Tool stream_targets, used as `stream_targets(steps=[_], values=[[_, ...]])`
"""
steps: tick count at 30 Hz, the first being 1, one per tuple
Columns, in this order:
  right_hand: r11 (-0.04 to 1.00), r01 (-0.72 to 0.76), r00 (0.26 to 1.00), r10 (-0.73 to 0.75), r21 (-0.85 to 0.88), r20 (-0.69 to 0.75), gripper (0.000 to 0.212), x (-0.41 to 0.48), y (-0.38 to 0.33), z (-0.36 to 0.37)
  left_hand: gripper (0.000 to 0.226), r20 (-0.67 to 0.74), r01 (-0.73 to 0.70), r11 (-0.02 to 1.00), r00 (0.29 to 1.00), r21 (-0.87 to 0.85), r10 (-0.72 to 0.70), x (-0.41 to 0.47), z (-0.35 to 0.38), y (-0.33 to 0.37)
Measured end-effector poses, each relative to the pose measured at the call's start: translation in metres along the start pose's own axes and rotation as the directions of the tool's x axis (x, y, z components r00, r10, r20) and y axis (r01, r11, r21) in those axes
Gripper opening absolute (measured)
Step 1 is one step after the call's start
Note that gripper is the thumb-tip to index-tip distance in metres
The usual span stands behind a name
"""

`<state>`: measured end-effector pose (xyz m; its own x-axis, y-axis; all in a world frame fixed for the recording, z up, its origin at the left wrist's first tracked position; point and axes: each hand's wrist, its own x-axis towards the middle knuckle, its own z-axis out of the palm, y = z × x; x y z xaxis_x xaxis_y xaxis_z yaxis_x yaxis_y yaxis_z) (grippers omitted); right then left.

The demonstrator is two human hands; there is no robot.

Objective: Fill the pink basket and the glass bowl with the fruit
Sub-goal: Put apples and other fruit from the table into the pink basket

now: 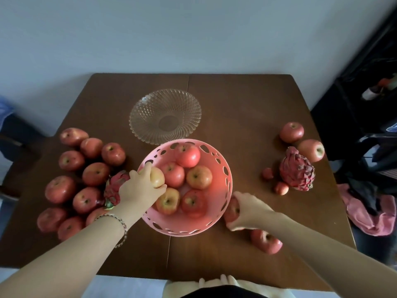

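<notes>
Pink basket sits mid-table between the hands, with apples inside. Left hand grips a yellowish apple over its left side. Right hand clutches a red apple just right of it. Glass bowl lies just beyond.

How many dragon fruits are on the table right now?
2. One dragon fruit lies left of the basket, partly behind the left hand; the second dragon fruit sits far right. Others may be hidden.
</notes>
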<state>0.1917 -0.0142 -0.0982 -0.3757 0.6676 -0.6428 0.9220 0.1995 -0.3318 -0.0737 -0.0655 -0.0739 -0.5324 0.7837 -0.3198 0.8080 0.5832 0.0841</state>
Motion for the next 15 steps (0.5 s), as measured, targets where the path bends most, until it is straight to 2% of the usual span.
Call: stream_targets(steps=[1, 3, 5, 7, 10, 15], values=[[0.999, -0.016, 0.998, 0.018, 0.050, -0.054, 0.068, -0.003, 0.002, -0.010, 0.075, -0.003, 0.001, 1.000, 1.000, -0.013, -0.001, 0.000, 0.000, 0.000], [1.000, -0.018, 0.980, 0.023, 0.025, -0.197, 0.076, -0.010, 0.007, -0.033, 0.074, -0.011, 0.003, 0.999, 1.000, -0.031, -0.004, -0.002, 0.001, 0.001], [1.000, 0.016, 0.920, -0.023, -0.022, -0.392, 0.082, -0.017, 0.007, -0.056, 0.074, -0.021, 0.005, 0.999, 1.000, -0.036, -0.006, -0.002, 0.002, 0.002], [0.994, 0.104, 0.863, -0.070, 0.041, -0.500, 0.085, -0.018, -0.002, -0.075, 0.076, -0.033, 0.001, 1.000, 0.999, -0.026, -0.002, -0.002, 0.002, 0.002], [0.955, 0.267, 0.851, -0.170, 0.131, -0.496, 0.082, -0.011, -0.032, -0.090, 0.078, -0.033, -0.017, 0.999, 0.999, -0.029, 0.016, -0.003, 0.002, 0.003], [0.918, 0.396, 0.882, -0.377, 0.008, -0.281, 0.084, 0.011, -0.093, -0.076, 0.080, 0.022, -0.079, 0.996, 0.997, -0.044, 0.080, -0.013, 0.003, 0.008]])
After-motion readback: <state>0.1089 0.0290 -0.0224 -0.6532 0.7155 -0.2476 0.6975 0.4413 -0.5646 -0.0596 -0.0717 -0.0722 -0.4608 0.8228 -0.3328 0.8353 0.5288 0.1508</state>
